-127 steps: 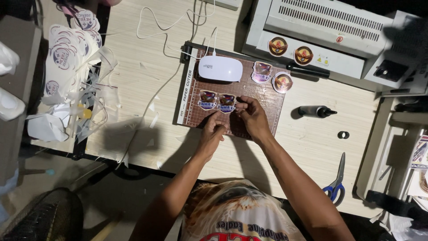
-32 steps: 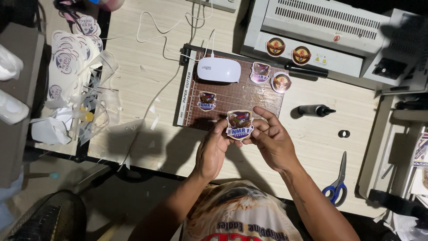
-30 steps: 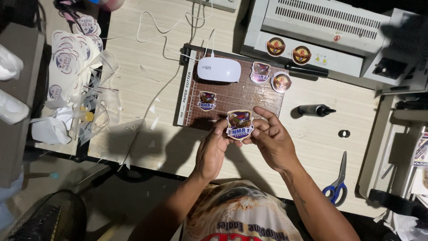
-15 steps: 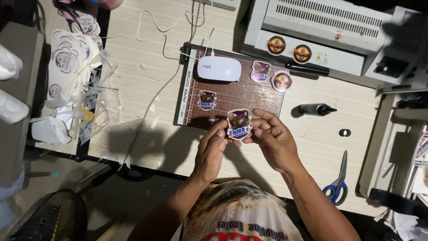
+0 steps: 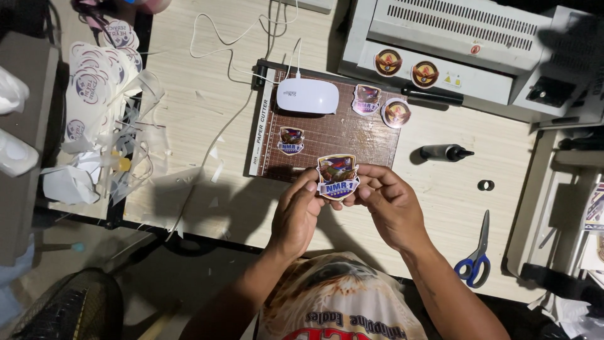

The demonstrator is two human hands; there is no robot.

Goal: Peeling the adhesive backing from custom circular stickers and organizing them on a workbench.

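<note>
Both my hands hold up a shield-shaped laminated badge (image 5: 338, 177) with a coloured emblem, just above the near edge of the brown paper cutter board (image 5: 352, 135). My left hand (image 5: 297, 213) pinches its left edge. My right hand (image 5: 391, 204) pinches its right edge. A second, similar badge (image 5: 290, 140) lies flat on the board. Two more cut-outs, a shield-shaped one (image 5: 366, 99) and a round one (image 5: 397, 113), rest at the board's far right corner.
A white oval device (image 5: 307, 96) with a cable sits on the board. A laminator (image 5: 454, 44) carrying two round stickers stands behind. A black bottle (image 5: 443, 152), a small ring (image 5: 485, 185) and blue scissors (image 5: 475, 252) lie to the right. Sticker sheets and offcuts (image 5: 100, 107) pile up left.
Four seconds ago both hands pressed on two badges on the board. One badge has since been lifted off and is held toward me; it has hardly moved in the last second.
</note>
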